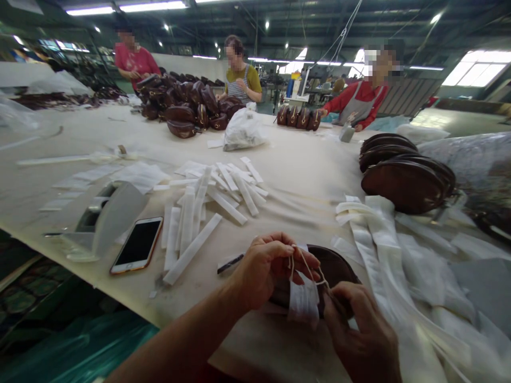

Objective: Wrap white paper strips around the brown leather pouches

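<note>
A dark brown bag lies on the pale table beneath both hands, its long axis running roughly left to right, partly hidden; it looks smooth, rounded and crossed by a white band. The left hand pinches a cream cord above it; the right hand pinches the cord lower down. White strips lie beyond

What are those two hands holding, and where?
A thin white cord: the left hand pinches its upper part, the right hand its lower part.
</note>
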Action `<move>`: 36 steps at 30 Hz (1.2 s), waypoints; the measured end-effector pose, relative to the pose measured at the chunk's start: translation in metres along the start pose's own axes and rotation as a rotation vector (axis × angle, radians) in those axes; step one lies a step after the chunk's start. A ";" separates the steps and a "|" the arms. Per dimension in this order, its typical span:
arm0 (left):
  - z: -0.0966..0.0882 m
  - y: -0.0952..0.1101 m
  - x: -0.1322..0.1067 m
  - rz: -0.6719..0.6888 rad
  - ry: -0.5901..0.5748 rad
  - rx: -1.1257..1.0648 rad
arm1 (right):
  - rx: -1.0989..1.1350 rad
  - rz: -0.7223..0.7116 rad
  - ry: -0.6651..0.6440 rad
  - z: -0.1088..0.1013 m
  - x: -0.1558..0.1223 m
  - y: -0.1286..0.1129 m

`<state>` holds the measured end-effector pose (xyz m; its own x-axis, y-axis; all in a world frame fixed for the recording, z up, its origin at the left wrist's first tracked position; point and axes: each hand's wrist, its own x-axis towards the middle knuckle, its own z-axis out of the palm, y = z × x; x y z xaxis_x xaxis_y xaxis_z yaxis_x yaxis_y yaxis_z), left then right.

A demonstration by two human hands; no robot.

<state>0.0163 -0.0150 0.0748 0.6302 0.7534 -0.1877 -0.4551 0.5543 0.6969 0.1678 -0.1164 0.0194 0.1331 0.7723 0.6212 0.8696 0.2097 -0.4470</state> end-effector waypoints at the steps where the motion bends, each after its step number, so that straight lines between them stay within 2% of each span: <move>1: 0.001 0.000 -0.001 -0.001 -0.017 -0.006 | -0.051 -0.056 0.032 0.001 0.001 0.002; 3: 0.002 0.000 -0.003 0.000 -0.047 -0.015 | -0.101 -0.111 0.062 0.003 0.001 0.006; 6: 0.002 0.000 -0.004 0.013 -0.074 -0.020 | -0.032 -0.088 0.035 0.003 -0.002 0.007; 13: 0.000 0.003 -0.003 0.017 -0.017 -0.008 | 0.451 0.413 -0.200 -0.002 -0.014 -0.002; 18: -0.002 0.002 -0.003 0.029 0.018 0.002 | 0.612 0.605 -0.234 -0.008 -0.023 0.004; 25: -0.003 -0.002 0.000 0.026 0.014 0.010 | 0.377 0.493 -0.177 -0.016 -0.023 0.004; 32: -0.003 -0.004 0.001 0.025 0.015 0.021 | 0.337 0.280 -0.232 -0.018 -0.016 0.015; 36: -0.003 -0.003 0.001 0.018 0.032 0.018 | 0.298 0.209 -0.214 -0.014 -0.017 0.020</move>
<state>0.0165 -0.0145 0.0702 0.6016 0.7742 -0.1965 -0.4546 0.5342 0.7127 0.1893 -0.1335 0.0094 0.1628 0.9170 0.3642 0.6544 0.1759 -0.7354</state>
